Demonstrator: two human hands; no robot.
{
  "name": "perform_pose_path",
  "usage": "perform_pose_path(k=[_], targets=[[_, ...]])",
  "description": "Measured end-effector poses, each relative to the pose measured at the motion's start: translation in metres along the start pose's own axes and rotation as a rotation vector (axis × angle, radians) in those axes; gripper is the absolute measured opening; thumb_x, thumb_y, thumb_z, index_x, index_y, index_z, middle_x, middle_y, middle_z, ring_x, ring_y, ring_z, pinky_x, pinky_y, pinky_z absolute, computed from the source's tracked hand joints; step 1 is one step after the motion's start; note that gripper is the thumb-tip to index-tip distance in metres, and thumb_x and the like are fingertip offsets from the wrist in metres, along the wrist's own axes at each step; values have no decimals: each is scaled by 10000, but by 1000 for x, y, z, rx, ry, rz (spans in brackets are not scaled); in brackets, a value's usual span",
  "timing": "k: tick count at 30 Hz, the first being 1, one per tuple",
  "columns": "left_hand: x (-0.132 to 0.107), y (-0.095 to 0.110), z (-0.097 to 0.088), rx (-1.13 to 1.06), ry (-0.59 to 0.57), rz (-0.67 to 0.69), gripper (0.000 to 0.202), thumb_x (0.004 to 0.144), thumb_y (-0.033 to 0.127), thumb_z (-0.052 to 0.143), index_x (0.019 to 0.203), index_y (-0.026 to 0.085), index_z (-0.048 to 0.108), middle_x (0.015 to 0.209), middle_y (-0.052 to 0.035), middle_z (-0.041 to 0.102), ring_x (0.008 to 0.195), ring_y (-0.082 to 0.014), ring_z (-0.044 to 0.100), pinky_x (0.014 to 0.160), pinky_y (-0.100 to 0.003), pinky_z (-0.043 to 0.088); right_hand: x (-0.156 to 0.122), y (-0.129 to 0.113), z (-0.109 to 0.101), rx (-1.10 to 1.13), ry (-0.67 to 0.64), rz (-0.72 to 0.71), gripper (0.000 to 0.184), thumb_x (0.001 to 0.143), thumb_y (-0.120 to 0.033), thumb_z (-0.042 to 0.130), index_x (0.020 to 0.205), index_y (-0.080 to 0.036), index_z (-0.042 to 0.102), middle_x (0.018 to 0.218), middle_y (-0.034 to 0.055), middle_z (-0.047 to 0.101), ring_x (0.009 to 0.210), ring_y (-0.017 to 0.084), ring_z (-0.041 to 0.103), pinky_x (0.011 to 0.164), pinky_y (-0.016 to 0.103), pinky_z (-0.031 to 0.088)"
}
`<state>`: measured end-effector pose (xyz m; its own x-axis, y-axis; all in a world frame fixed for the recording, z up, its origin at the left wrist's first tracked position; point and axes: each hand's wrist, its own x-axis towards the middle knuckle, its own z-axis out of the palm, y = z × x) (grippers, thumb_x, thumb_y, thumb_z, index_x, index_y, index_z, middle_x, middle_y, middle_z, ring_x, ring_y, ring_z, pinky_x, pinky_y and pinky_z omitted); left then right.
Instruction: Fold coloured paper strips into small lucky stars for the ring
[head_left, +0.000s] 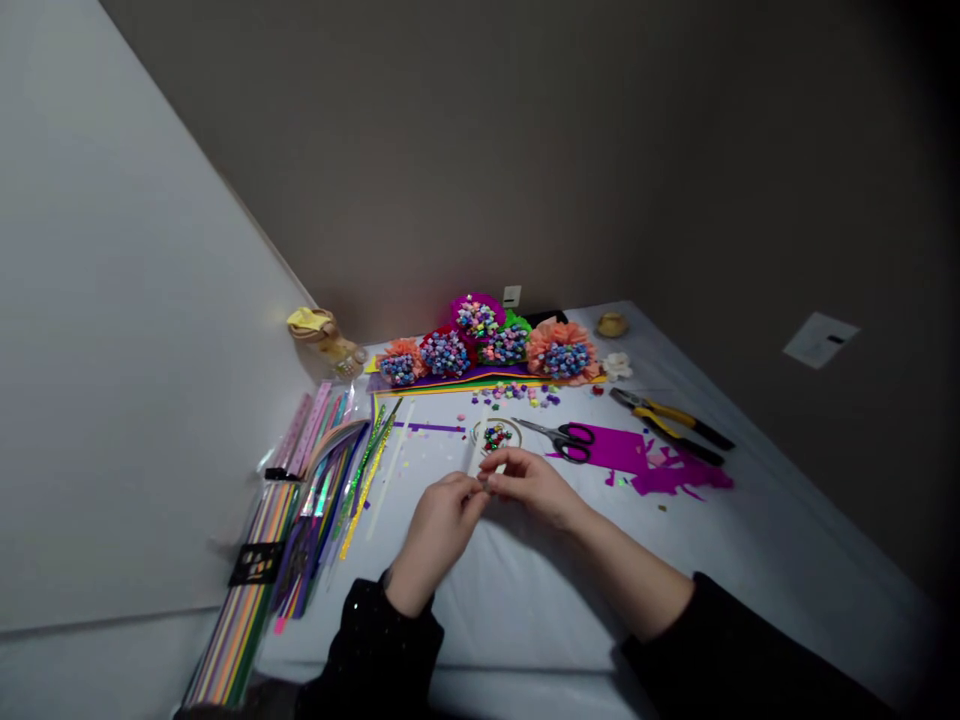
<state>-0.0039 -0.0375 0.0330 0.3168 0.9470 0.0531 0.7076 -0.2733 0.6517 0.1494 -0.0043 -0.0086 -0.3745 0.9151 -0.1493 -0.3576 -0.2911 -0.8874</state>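
Above the pale surface, a paper strip is pinched steadily between the fingertips of the left hand and right hand, near a dish of paper stars.

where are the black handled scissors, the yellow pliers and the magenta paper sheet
black-handled steel scissors (561, 437), head view, on the handle by the pivot
yellow-and-black pliers (664, 414), head view, on a yellow handle
magenta paper sheet (611, 448), head view, on its middle

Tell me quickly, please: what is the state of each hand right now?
Left hand: closed, pinching a pale paper strip.
Right hand: closed, pinching the same pale paper strip.
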Motion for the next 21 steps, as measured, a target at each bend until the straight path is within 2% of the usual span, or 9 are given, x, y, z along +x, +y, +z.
perform_pose_path(k=[3, 5, 7, 10, 13, 16, 18, 20, 21], targets=[[-2, -8, -14, 27, 23, -40, 187, 820, 261, 521, 860, 195, 691, 824, -53, 697, 745, -177, 627, 701, -275, 466, 1, 0, -2, 73, 163, 7, 244, 571, -301, 770, 735, -167, 648, 574, -38, 577, 493, 81, 481, 503, 221, 358], [-1, -21, -35, 109, 57, -131, 233, 834, 287, 477, 798, 187, 684, 792, -55, 704, 738, -188, 632, 694, -281, 463, 3, -3, -5, 135, 302, -20, 244, 556, -299, 776, 718, -173, 644, 556, -44, 563, 477, 82, 462, 483, 223, 341], [2, -40, -60, 249, 18, -219, 273, 838, 323, 448, 766, 179, 668, 752, -55, 696, 712, -197, 626, 677, -284, 453, 5, -8, -10, 212, 393, -54, 255, 537, -295, 785, 709, -180, 637, 569, -43, 569, 475, 84, 458, 478, 227, 342], [10, -70, -94, 407, -93, -281, 284, 831, 342, 439, 794, 182, 670, 781, -60, 699, 740, -212, 636, 684, -287, 454, 6, -12, -14, 292, 419, -68, 272, 517, -285, 797, 707, -187, 629, 593, -41, 582, 480, 84, 462, 485, 230, 352], [13, -88, -110, 460, -99, -246, 293, 816, 330, 471, 953, 178, 681, 1019, -96, 686, 963, -242, 619, 853, -338, 449, 5, -11, -15, 272, 394, -52, 263, 537, -286, 789, 719, -186, 629, 598, -38, 587, 477, 84, 465, 483, 229, 344], [6, -80, -104, 530, -5, -216, 301, 797, 318, 513, 960, 143, 695, 1090, -161, 655, 1092, -312, 561, 937, -462, 409, 3, -11, -15, 192, 348, -58, 248, 583, -313, 762, 753, -183, 636, 641, -24, 610, 496, 89, 482, 499, 237, 358], [0, -59, -86, 412, 71, -103, 277, 820, 308, 500, 959, 165, 692, 1107, -139, 654, 1067, -279, 586, 923, -447, 438, 2, -13, -12, 101, 295, -78, 252, 618, -323, 742, 799, -182, 638, 652, -19, 610, 518, 98, 498, 521, 245, 377], [-1, -29, -60, 239, 128, 27, 262, 846, 282, 484, 997, 180, 672, 1074, -109, 675, 1016, -229, 617, 889, -395, 477, -1, -14, -8, 19, 233, -130, 318, 630, -308, 740, 903, -194, 623, 657, -23, 603, 545, 109, 515, 551, 255, 399], [1, -15, -45, 187, 158, 51, 276, 831, 282, 518, 1052, 179, 648, 1059, -108, 681, 993, -226, 626, 868, -384, 491, -3, -15, -5, -2, 203, -159, 382, 629, -296, 742, 972, -208, 599, 670, -25, 607, 565, 118, 529, 570, 262, 413]])
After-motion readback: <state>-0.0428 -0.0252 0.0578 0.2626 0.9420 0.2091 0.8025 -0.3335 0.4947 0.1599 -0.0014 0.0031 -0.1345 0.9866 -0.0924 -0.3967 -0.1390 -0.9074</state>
